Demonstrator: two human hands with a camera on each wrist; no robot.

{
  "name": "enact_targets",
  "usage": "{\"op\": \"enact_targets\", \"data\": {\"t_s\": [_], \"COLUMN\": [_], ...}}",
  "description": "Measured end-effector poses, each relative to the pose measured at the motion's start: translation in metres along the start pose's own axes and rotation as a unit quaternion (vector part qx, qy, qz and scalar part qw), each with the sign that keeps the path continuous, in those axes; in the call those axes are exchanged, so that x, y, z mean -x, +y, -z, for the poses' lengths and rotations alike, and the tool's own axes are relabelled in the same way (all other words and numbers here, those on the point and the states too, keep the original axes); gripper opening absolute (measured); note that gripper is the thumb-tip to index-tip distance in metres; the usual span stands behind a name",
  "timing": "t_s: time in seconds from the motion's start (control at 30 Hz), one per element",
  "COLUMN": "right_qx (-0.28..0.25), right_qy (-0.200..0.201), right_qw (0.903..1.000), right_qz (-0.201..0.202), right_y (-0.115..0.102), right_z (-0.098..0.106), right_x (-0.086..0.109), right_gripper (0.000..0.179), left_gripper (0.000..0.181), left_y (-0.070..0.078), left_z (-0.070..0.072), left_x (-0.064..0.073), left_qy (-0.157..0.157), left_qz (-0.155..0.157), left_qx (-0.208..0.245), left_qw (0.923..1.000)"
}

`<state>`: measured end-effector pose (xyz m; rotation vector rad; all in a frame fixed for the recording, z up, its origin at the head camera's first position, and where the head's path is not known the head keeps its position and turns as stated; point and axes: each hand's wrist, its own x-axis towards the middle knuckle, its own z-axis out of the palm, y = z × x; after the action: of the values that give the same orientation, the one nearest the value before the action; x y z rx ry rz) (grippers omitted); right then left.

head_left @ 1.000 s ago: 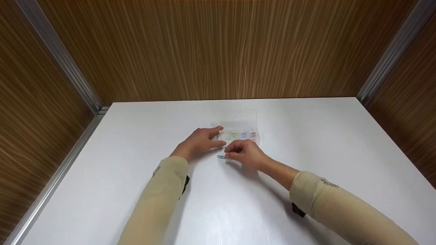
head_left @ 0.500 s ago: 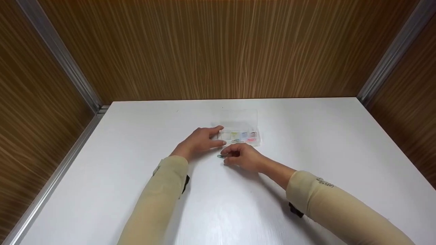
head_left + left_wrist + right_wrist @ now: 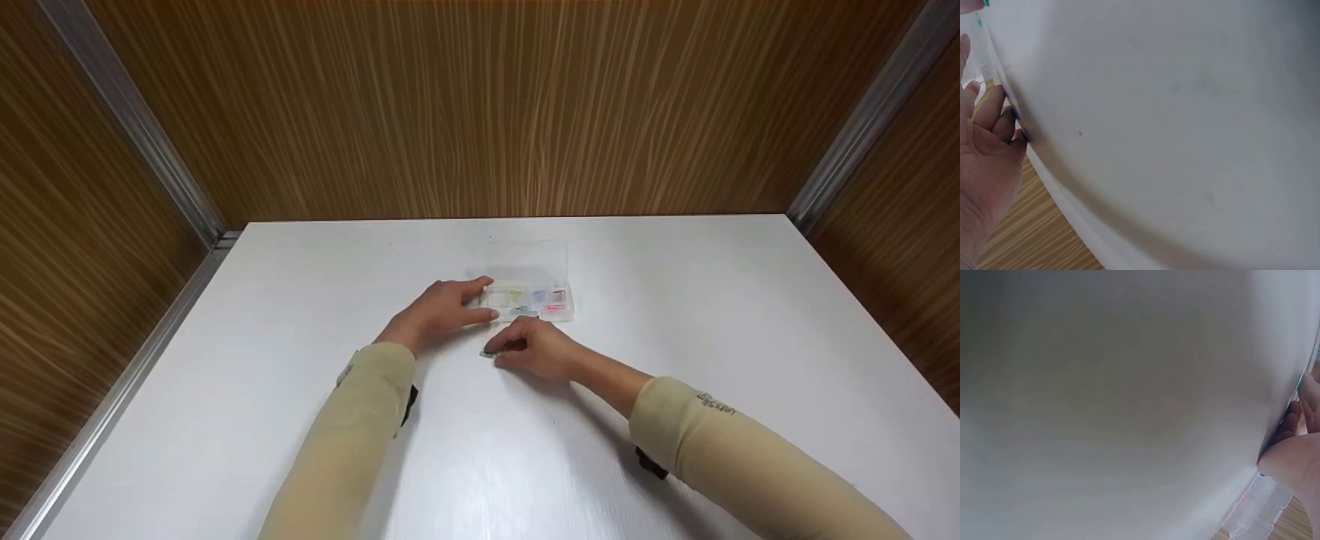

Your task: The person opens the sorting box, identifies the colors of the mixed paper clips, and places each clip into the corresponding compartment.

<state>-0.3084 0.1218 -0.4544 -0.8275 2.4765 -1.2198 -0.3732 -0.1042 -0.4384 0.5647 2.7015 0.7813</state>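
A clear plastic box (image 3: 568, 306) with compartments lies on the white table, its transparent lid (image 3: 529, 259) tipped back behind it. Yellow, blue, dark, red and green paper clips (image 3: 553, 307) show in its compartments. My left hand (image 3: 442, 307) holds the box's left end between thumb and index finger. Just in front of the box, my right hand (image 3: 536, 351) has its index finger and thumb around a small green paper clip (image 3: 486, 354) at the tabletop; part of the clip sticks out to the left. In the right wrist view the clip is mostly hidden.
The white table (image 3: 225, 375) runs back to a wood-grain wall (image 3: 480, 112). Metal rails (image 3: 135, 135) stand at the corners. Each sleeve (image 3: 337, 435) has a black wrist camera (image 3: 651, 463) or dark strap beneath it.
My right index finger has come down onto the green paper clip, which has shifted slightly toward me. The left hand and box have stayed put.
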Motion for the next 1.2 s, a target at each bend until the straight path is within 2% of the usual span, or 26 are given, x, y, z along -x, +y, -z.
{"op": "enact_targets", "data": {"t_s": [0.2, 0.43, 0.73, 0.97, 1.2], "right_qx": [0.002, 0.011, 0.012, -0.013, -0.035], "right_qy": [-0.001, 0.0, -0.001, -0.02, -0.026], "right_qw": [1.0, 0.9999, 0.9999, 0.9996, 0.9989], "right_qz": [0.005, -0.01, 0.0, -0.014, -0.017], "right_y": [-0.0013, -0.004, -0.004, -0.0043, -0.005], "right_z": [-0.0007, -0.0019, 0.0002, 0.0028, 0.003], "right_x": [0.0014, 0.0012, 0.0025, 0.0025, 0.002], "right_gripper": [0.012, 0.005, 0.008, 0.012, 0.008], "left_gripper": [0.075, 0.075, 0.075, 0.074, 0.074], "left_y": [0.0008, 0.0004, 0.0012, 0.0019, 0.0001], "left_z": [-0.0006, -0.0001, 0.0007, 0.0007, -0.0003], "left_x": [0.001, 0.0014, 0.0015, 0.0008, 0.0008], "left_qy": [0.0, 0.0, -0.003, -0.004, -0.004], "left_qz": [0.002, 0.003, 0.004, 0.007, 0.008], "left_qx": [0.001, 0.003, 0.006, 0.014, 0.015], "left_qw": [1.0, 1.0, 1.0, 0.9999, 0.9998]}}
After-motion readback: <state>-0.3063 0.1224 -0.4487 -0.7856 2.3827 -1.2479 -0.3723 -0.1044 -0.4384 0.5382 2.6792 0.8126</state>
